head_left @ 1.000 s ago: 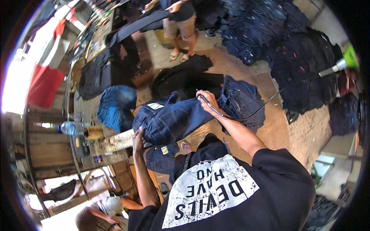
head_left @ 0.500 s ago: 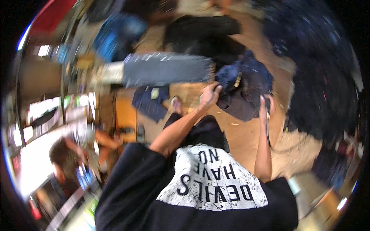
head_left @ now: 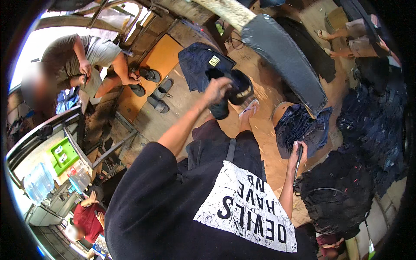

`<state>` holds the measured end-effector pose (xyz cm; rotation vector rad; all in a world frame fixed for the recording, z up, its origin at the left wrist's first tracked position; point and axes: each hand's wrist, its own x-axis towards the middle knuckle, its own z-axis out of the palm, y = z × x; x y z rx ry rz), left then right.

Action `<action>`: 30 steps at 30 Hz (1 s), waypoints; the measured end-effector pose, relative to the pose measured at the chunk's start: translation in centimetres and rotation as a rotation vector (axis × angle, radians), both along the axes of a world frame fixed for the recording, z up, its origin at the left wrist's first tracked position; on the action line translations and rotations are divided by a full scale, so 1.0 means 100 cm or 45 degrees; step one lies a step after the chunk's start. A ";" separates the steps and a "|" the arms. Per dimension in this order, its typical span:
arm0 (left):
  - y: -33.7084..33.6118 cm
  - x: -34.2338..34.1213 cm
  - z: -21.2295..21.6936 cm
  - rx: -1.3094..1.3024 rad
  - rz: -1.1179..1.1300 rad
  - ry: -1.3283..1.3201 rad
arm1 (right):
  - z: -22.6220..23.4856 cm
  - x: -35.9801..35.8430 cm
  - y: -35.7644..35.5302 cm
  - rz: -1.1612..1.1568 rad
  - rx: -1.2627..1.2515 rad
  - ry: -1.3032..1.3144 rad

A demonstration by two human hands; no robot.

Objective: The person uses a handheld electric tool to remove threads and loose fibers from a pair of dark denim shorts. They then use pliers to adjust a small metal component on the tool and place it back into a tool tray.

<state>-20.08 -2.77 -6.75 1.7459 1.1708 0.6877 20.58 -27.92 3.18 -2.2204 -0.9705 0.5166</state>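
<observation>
My left hand (head_left: 216,90) is closed on a bunched dark garment (head_left: 241,84), held over the floor beside a folded navy garment (head_left: 201,65) with a pale label. Cloth hangs down on both sides of the fingers, which are slightly blurred. In my right hand (head_left: 300,151) is a slim black handheld tool (head_left: 297,161) with a cord trailing from its lower end; its tip is hard to make out. Just beyond that hand lies a heap of dark blue cloth (head_left: 301,130). Above the heap stretches a long dark padded board (head_left: 284,56) on a pale wooden beam.
Large piles of dark cloth (head_left: 368,130) lie at the right. Sandals (head_left: 158,104) stand on the floor at the left. A person (head_left: 82,65) sits at the far left, another (head_left: 89,221) lower left. A green tray (head_left: 65,155) and clear water bottles (head_left: 38,182) are nearby.
The view has swung toward the right. My left hand has gone from the board's end to the left, now carrying the dark garment. My right hand still holds the corded tool.
</observation>
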 end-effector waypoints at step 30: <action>0.031 0.069 0.039 -0.653 -1.097 0.879 | -0.130 0.190 -0.030 -0.808 0.237 -0.234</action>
